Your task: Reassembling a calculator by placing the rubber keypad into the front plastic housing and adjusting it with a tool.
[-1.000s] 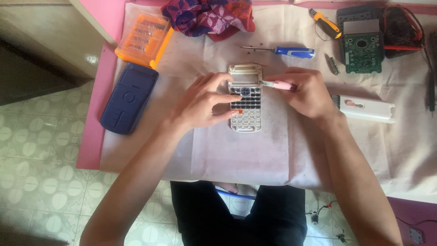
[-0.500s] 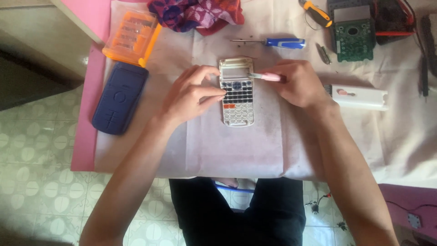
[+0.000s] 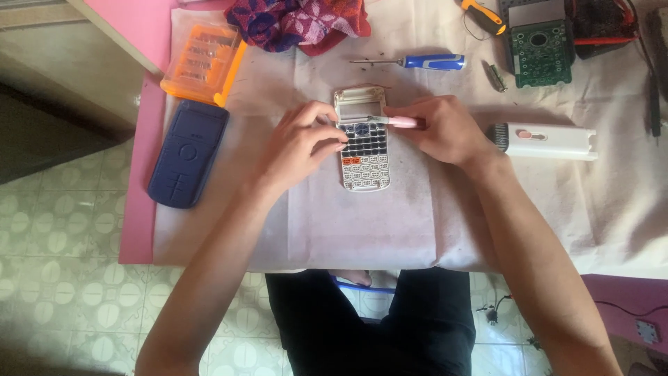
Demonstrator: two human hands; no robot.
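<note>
1. While the calculator (image 3: 363,139) lies flat near the middle of a pale, creased cloth (image 3: 390,223), open cloth stretches on the near side of it towards the person, reaching the table's front edge.
2. Left of the calculator, the cloth ends short of the pink table (image 3: 136,209) rim, and a dark blue, smooth, rounded cover (image 3: 186,153) lies across that border, well apart from the calculator.
3. Beyond the cover, up and left of the calculator, sits an orange translucent plastic case (image 3: 204,63).
4. Past the calculator's far end lie a blue-handled screwdriver (image 3: 410,62) and a crumpled patterned rag (image 3: 299,21) in red and blue.
5. Right of the calculator rests a white, long, boxy plastic piece (image 3: 546,141); further up and right lies a green circuit board (image 3: 537,52).
6. The calculator is a pale, hard-plastic slab with dark keys above and light keys below.
7. The left hand (image 3: 303,143) curls against the calculator's left edge, fingertips touching the dark keys, steadying it rather than lifting it.
8. The right hand (image 3: 445,129) is closed around a slim pink-handled tool (image 3: 396,122), whose pale tip reaches over the calculator's upper part, just below the display.
</note>
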